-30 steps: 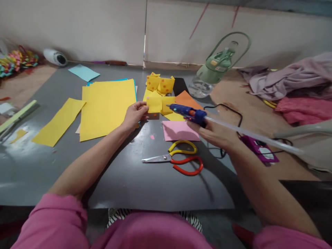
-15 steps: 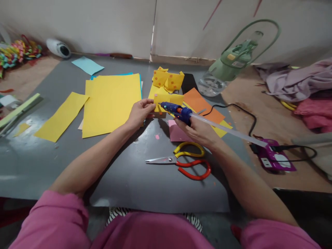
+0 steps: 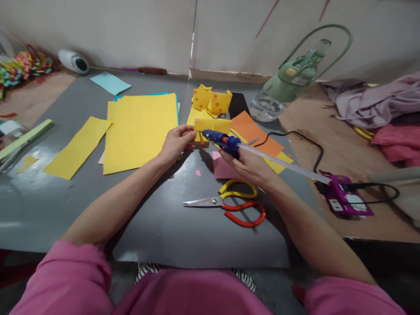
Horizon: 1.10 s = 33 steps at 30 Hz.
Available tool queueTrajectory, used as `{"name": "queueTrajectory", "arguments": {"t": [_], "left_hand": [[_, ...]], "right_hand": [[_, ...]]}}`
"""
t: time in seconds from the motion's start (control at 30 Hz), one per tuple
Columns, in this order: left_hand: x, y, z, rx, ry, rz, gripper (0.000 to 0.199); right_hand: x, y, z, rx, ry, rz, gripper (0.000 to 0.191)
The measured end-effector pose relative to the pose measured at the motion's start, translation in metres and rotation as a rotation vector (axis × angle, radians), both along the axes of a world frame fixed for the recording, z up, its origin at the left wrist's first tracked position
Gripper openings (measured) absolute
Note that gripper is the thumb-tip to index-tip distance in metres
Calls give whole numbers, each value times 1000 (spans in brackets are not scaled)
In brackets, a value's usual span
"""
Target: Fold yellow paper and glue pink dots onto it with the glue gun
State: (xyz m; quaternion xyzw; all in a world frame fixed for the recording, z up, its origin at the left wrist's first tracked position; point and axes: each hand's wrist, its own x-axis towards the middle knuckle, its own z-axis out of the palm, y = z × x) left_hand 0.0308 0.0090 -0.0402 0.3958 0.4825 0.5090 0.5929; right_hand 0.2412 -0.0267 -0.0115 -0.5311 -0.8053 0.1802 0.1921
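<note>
My right hand (image 3: 246, 162) is closed around a blue glue gun (image 3: 220, 139), with a long clear glue stick (image 3: 282, 162) sticking out of its back end. The nozzle points left, at the face of a folded yellow paper piece (image 3: 218, 125). My left hand (image 3: 179, 139) pinches the left edge of that paper between thumb and fingers. Just behind it stand yellow folded paper shapes with orange spots (image 3: 219, 102). Below my right hand lies a pink paper square (image 3: 221, 165). Whether the nozzle touches the paper I cannot tell.
Scissors (image 3: 213, 201) with yellow and red handles lie nearest me. Left is a stack of yellow sheets (image 3: 141, 131) beside a yellow strip (image 3: 77, 148). Orange paper (image 3: 254, 131), a green bottle (image 3: 288, 83) and a purple power strip (image 3: 349, 197) with a black cord are on the right.
Both hands, the glue gun and the yellow paper keep nearly the same positions. The whole view has shifted very slightly.
</note>
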Motion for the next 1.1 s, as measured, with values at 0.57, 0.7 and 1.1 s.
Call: {"name": "queueTrajectory", "arguments": {"t": [0.57,0.7,1.1], "left_hand": [[2,-2,4,-30,-15,2,8],[1,-1,2,-24,-3,3,7],[1,-2,2,-29,-13,-5,7]], "right_hand": [[0,0,-1,2,-19,17,37],[1,0,-1,-4,-24,20,39],[1,1,-3,10,-39,8,40]]}}
